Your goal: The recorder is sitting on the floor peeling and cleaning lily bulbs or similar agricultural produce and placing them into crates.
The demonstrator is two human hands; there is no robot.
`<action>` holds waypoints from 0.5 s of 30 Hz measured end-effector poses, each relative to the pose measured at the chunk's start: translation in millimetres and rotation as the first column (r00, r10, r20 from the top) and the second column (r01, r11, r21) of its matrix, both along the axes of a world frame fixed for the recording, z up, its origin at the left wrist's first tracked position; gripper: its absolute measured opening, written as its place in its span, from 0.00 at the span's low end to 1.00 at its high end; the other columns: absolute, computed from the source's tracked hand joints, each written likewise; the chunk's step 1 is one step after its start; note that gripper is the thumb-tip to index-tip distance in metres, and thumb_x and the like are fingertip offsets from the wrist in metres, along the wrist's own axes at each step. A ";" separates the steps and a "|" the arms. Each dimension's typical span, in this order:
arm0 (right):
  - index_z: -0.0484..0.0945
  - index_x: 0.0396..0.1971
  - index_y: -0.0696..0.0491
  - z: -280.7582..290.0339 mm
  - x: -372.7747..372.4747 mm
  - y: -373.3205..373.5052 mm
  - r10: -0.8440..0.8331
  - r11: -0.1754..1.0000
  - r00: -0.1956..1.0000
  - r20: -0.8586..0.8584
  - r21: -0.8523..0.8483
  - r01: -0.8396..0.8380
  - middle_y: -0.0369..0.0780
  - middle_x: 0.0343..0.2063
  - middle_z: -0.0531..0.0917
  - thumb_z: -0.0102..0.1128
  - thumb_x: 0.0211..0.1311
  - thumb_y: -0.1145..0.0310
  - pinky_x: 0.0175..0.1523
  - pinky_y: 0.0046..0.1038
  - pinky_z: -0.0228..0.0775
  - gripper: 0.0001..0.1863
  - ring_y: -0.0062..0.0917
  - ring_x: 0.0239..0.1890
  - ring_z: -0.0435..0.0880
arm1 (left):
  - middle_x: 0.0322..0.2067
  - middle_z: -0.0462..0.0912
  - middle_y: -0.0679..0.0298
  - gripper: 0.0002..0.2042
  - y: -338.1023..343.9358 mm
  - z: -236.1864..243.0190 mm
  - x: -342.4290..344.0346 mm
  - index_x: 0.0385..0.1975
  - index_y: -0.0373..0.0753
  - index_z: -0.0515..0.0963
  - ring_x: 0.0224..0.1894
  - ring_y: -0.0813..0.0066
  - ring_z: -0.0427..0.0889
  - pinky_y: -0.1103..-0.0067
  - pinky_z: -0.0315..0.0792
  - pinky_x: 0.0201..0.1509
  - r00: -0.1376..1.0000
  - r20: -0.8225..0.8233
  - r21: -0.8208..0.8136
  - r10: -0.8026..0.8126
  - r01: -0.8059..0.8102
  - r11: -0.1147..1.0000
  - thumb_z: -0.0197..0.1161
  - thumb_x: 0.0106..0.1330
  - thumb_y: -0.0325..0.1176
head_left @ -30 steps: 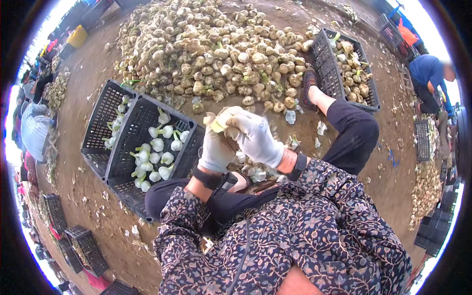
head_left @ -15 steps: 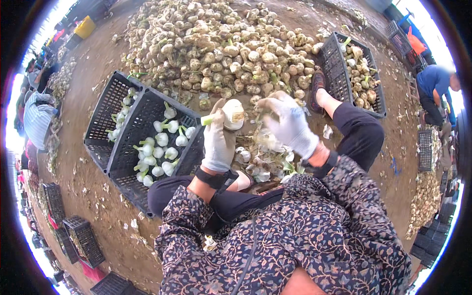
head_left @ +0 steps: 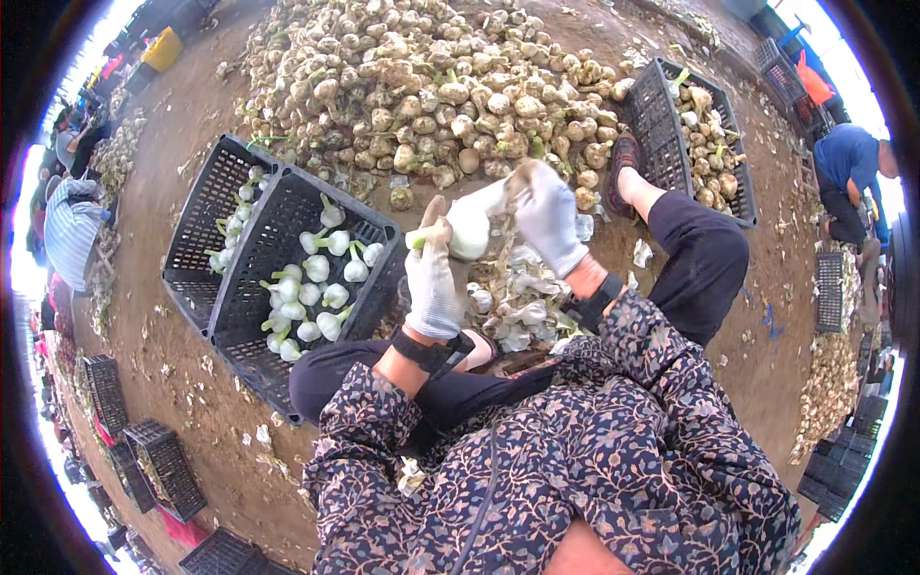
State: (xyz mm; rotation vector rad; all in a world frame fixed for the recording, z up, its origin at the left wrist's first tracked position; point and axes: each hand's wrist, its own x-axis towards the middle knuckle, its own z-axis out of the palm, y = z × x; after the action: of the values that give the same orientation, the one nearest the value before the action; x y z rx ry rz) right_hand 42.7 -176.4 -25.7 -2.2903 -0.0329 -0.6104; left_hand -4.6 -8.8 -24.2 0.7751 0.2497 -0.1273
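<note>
My gloved left hand (head_left: 431, 278) grips a white garlic bulb (head_left: 468, 228) with a short green stem pointing left. My gloved right hand (head_left: 548, 213), just right of the bulb, is closed on papery skin (head_left: 520, 180) that stretches away from the bulb's upper right. Under my hands lie loose white skins (head_left: 522, 307). Left of them, a black crate (head_left: 247, 356) holds several white bulbs with green stems, beside a second crate (head_left: 192, 287) of similar bulbs.
A heap of dirty bulbs (head_left: 412, 96) lies ahead, beside another crate (head_left: 659, 125) of untrimmed bulbs at right. My bent legs (head_left: 700, 268) frame the work area. A co-worker in blue (head_left: 843, 163) is at far right; other people (head_left: 72, 230) sit at far left.
My hands were together, then my right hand moved off with fingers apart. It has since closed on skin at the bulb, which now shows more smooth white surface.
</note>
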 end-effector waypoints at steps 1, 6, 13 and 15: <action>0.79 0.36 0.56 -4.2 5.9 -11.3 -0.085 0.996 0.995 -0.048 -0.028 0.084 0.49 0.30 0.83 0.58 0.63 0.68 0.40 0.38 0.76 0.07 0.46 0.34 0.84 | 0.55 0.78 0.56 0.25 0.8 1.2 0.6 0.68 0.39 0.62 0.53 0.67 0.80 0.66 0.77 0.56 0.999 0.006 -0.033 -0.031 0.032 0.999 0.55 0.74 0.40; 0.80 0.42 0.54 1.6 3.3 -66.0 -0.036 0.864 0.764 -0.645 -0.404 -0.300 0.51 0.36 0.85 0.54 0.63 0.63 0.48 0.43 0.76 0.13 0.48 0.42 0.84 | 0.55 0.78 0.48 0.25 20.1 11.5 7.5 0.57 0.34 0.72 0.55 0.44 0.79 0.59 0.79 0.57 0.963 -0.029 -0.467 -0.269 0.225 0.855 0.51 0.70 0.48; 0.82 0.42 0.51 65.5 -15.6 -42.3 0.456 0.847 0.846 -0.278 -0.158 -0.508 0.44 0.36 0.86 0.58 0.59 0.71 0.47 0.38 0.76 0.12 0.41 0.41 0.85 | 0.46 0.82 0.49 0.25 33.1 -0.3 21.1 0.53 0.31 0.74 0.45 0.51 0.82 0.65 0.81 0.46 0.930 -0.005 -0.670 -0.368 0.270 0.692 0.51 0.69 0.47; 0.81 0.34 0.51 91.1 4.6 -47.3 0.433 0.889 0.890 -0.145 -0.096 -0.448 0.48 0.29 0.84 0.57 0.62 0.62 0.40 0.44 0.75 0.09 0.46 0.35 0.84 | 0.46 0.81 0.47 0.26 40.4 -8.7 27.1 0.51 0.31 0.75 0.45 0.52 0.81 0.65 0.82 0.44 0.982 -0.075 -0.483 -0.174 0.117 0.868 0.48 0.69 0.50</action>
State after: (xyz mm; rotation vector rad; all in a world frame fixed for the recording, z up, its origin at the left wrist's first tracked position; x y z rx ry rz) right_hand 47.3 -223.7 65.5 -2.3265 -0.5364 -0.2356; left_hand 22.5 31.6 -32.9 0.2905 0.2569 -0.3651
